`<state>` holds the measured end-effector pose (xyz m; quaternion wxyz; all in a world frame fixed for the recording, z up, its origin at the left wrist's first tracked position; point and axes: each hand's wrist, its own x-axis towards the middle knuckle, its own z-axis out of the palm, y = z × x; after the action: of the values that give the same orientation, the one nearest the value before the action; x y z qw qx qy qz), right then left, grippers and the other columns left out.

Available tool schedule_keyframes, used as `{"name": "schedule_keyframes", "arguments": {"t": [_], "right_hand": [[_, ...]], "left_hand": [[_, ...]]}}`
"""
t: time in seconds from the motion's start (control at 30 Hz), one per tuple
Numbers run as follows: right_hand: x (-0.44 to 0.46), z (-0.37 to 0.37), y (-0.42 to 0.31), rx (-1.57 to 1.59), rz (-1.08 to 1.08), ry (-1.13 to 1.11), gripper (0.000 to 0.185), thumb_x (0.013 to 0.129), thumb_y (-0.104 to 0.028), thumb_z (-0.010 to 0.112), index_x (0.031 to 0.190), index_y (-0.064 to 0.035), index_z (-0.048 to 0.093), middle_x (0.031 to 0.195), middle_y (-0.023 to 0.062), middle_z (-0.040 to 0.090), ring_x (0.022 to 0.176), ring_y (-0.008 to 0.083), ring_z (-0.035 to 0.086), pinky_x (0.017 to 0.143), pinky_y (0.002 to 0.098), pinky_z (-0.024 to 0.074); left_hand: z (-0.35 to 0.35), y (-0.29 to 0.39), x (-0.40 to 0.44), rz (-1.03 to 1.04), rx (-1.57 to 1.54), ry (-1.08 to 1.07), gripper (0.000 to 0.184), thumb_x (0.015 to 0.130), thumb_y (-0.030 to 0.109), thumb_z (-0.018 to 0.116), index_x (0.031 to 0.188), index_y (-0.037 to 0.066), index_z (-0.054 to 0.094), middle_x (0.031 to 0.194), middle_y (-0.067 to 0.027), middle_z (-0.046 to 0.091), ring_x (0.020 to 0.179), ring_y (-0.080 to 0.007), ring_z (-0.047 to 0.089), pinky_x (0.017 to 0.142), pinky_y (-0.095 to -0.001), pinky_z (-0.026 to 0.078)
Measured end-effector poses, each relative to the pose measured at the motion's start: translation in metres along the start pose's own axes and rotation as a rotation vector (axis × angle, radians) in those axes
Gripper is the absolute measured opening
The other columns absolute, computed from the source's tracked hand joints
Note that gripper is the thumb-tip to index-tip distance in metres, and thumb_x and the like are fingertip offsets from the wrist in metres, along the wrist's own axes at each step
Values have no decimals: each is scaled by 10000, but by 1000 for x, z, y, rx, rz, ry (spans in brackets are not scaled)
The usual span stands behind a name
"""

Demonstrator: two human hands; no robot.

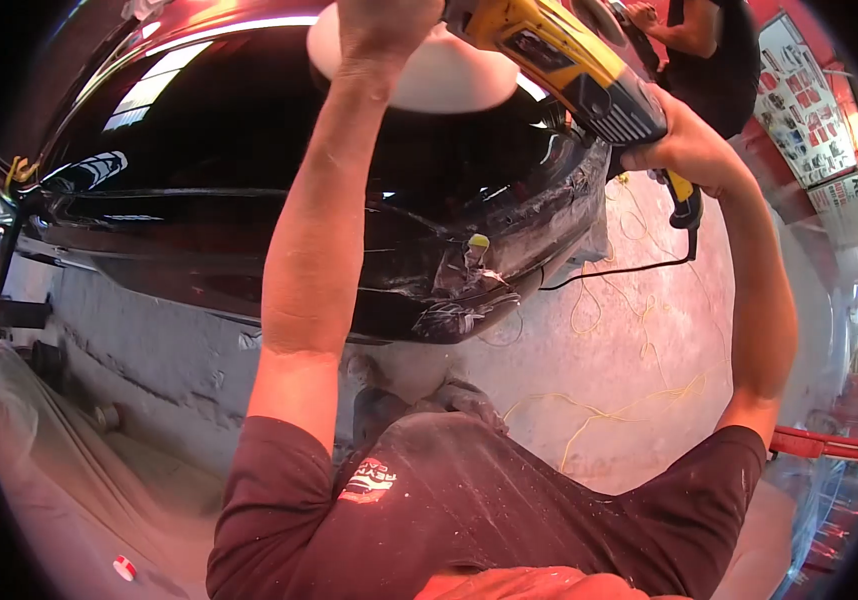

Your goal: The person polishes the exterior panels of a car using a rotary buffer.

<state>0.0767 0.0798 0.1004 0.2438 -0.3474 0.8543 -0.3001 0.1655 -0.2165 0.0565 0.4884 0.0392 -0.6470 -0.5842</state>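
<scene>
A yellow and black power polisher (559,60) with a broad white pad (449,75) lies over a glossy black car panel (229,120). My left hand (384,30) is at the top edge, over the pad by the tool's front end; its fingers are cut off by the frame. My right hand (684,145) is wrapped round the rear of the polisher, near its yellow and black handle. A black cord (629,270) runs from that handle towards the car's lower edge.
Another person (709,60) in dark clothes stands at the upper right, near a poster board (804,100). Thin yellow cords (589,410) trail over the floor. Plastic sheeting (79,470) hangs at the lower left. Red metal bars (829,445) stand at the right.
</scene>
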Motion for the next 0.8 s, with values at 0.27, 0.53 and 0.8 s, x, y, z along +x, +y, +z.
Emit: {"name": "schedule_keyframes", "arguments": {"t": [0.27, 0.53, 0.8], "right_hand": [[-101, 15, 118, 132, 261, 219, 669, 634, 23, 824, 1247, -51, 565, 1078, 9, 636, 966, 133, 595, 865, 314, 506], [-198, 132, 153, 314, 219, 427, 748, 608, 5, 866, 1281, -42, 541, 1117, 46, 666, 1077, 184, 625, 982, 371, 494], [-241, 175, 159, 590, 342, 266, 789, 659, 8, 846, 1333, -86, 448, 844, 61, 641, 454, 122, 554, 386, 303, 437]], "left_hand": [[132, -30, -70, 54, 65, -255, 234, 853, 301, 770, 998, 118, 781, 720, -145, 721, 687, -286, 740, 662, -389, 586], [113, 28, -172, 163, 148, -445, 234, 824, 155, 825, 933, 25, 664, 774, -148, 664, 665, -323, 678, 587, -386, 522], [69, 82, -218, 83, 278, -705, 319, 733, 63, 806, 988, 21, 618, 747, -128, 625, 639, -331, 658, 564, -413, 504]]}}
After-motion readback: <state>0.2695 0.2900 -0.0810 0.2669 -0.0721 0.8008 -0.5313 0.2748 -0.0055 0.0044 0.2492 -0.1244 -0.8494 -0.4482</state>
